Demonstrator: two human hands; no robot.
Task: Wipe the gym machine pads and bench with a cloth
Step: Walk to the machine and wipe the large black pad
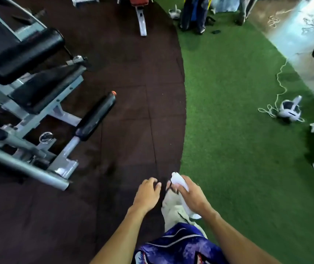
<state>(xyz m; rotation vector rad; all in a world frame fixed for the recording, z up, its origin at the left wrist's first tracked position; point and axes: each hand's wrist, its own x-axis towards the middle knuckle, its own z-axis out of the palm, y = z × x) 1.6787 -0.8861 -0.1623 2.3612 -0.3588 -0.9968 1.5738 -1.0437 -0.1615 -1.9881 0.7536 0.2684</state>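
Note:
A white cloth [179, 181] is bunched in my right hand [191, 196], low in the middle of the view. My left hand [147, 193] hovers just left of it, fingers curled and holding nothing. The gym machine stands at the left on a grey steel frame [61, 113]. It has a black roller pad [23, 54], a black flat pad [38, 92] below it, and a long black foot roller [96, 115] with an orange end cap. Both hands are well away from the machine, to its lower right.
Dark rubber floor tiles [129, 130] meet green turf [238, 130] along a curved edge. A red-seated bench [140, 8] stands at the top. A white headset with a cable [289, 110] lies on the turf at right. Someone's legs [196, 14] stand at the top.

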